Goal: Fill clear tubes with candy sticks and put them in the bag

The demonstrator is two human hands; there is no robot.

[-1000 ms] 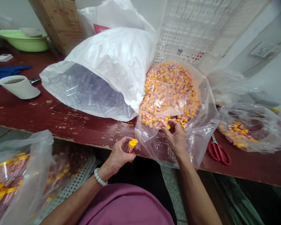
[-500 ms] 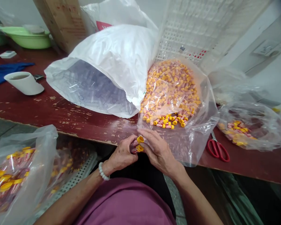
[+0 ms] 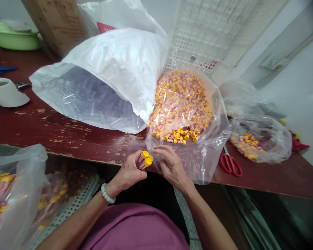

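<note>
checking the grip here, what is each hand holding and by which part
The left hand grips a few yellow-capped tubes around their lower bodies, caps sticking out above. The right hand holds nothing clearly; its fingertips are beside the caps.

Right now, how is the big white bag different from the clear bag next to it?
The big white bag is milky and holds clear empty tubes; the clear bag is see-through and holds small yellow-capped tubes. The white bag is larger and lies left; the clear bag hangs over the table edge by the right hand. Both are plastic, lie on their sides, mouths open.
</note>
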